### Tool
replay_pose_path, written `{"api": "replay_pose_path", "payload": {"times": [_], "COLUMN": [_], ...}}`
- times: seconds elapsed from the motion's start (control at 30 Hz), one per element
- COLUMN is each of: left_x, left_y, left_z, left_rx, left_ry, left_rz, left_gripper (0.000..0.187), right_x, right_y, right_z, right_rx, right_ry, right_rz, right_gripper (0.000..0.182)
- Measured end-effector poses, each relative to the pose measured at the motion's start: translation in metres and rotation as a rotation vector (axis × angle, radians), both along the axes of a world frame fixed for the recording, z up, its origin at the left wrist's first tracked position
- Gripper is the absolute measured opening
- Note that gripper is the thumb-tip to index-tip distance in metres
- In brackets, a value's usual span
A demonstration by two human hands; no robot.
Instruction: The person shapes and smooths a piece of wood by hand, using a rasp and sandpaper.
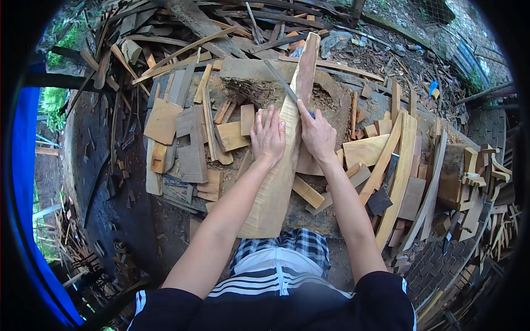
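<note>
A long, tapering wooden plank [270, 207] runs from close to my lap up across the work surface, its narrow end pointing away. My left hand [269, 136] lies flat on the plank's left side, fingers stretched forward and thumb alongside. My right hand [318, 132] is closed round the blue handle of a narrow grey metal blade [281, 80], index finger extended along it. The blade slants up and left across the plank's upper part. Most of the handle is hidden in my fist.
Wooden offcuts surround the plank, among them a notched block [190, 143] at left and long curved strips [398, 176] at right. A hollow [326, 98] opens in the worn work surface behind my right hand. Scrap timber [182, 41] is heaped beyond; a blue sheet [33, 182] hangs far left.
</note>
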State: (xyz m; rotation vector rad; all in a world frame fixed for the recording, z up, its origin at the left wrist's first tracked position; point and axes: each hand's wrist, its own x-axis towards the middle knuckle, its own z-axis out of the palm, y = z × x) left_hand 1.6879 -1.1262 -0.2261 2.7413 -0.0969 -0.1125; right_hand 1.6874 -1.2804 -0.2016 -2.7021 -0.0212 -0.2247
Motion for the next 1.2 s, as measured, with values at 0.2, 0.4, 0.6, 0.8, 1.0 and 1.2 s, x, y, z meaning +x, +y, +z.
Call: {"api": "replay_pose_path", "payload": {"times": [0.2,0.4,0.6,0.8,1.0,1.2], "left_x": [-0.001,0.000,0.000,0.000,0.002,0.000], "left_y": [0.001,0.000,0.000,0.001,0.000,0.001], "left_z": [-0.002,0.002,0.001,0.001,0.000,0.000], "left_rx": [-0.003,0.016,0.037,0.051,0.056,0.028], "left_ry": [-0.032,0.006,0.026,0.035,0.023,0.013], "left_rz": [-0.004,-0.002,-0.005,-0.011,-0.003,-0.013], "left_gripper": [0.048,0.049,0.050,0.049,0.049,0.049], "right_x": [-0.033,0.009,-0.029,0.017,-0.029,0.013], "right_y": [0.002,0.003,-0.001,-0.008,0.001,-0.003], "right_z": [0.011,-0.004,0.002,-0.004,0.010,-0.002], "right_rx": [0.017,0.004,-0.016,-0.013,0.021,-0.006], "right_ry": [0.089,-0.050,0.028,0.029,0.048,0.059], "right_rz": [-0.014,-0.025,-0.028,-0.092,-0.015,-0.136], "right_gripper": [0.048,0.054,0.054,0.048,0.050,0.046]}}
